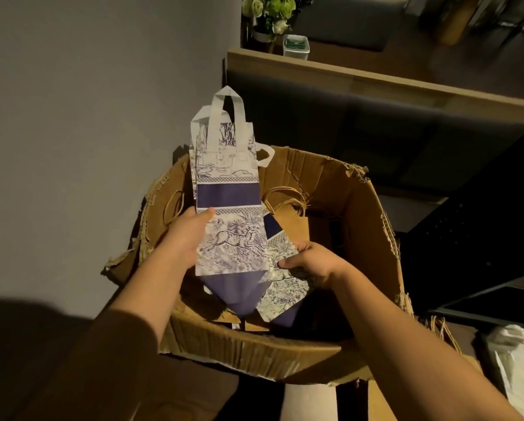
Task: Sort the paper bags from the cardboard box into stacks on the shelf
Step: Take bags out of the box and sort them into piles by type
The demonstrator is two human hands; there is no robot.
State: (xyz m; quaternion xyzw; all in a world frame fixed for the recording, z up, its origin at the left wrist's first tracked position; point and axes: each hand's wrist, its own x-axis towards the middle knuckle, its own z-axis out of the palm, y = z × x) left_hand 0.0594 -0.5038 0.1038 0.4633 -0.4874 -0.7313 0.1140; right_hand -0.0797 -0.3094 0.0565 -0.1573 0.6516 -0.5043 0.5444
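Purple-and-white printed paper bags (229, 189), flat, a small stack of them, held upright over the cardboard box (339, 189), white handles pointing to 12 o'clock. Left hand (188, 238) grasps the stack on its left edge, thumb across the front just under the purple band, fingers behind. Folded purple bottom of the front bag hangs below the hand, toward 6 o'clock.

Right hand (312, 262) is down inside the box at 4 o'clock from the stack, pinching a second printed bag (285, 284) that lies tilted on the pile. Thumb on top, fingers curled round its edge.

Brown paper bag (294, 223) with twisted paper handles stands in the box at 3 o'clock from the held stack, just behind the right hand. More brown bags underneath, dim, count unclear. One more white handle pokes up at the box's far wall, probably another printed bag.

Box rim is torn and ragged, flaps bent out.

White crumpled bag (518, 363) at 4 o'clock outside the box, low right corner. Wooden shelf (376, 77) at 1 o'clock, with flowers (270, 10) and a small white tub (296, 47) on it.
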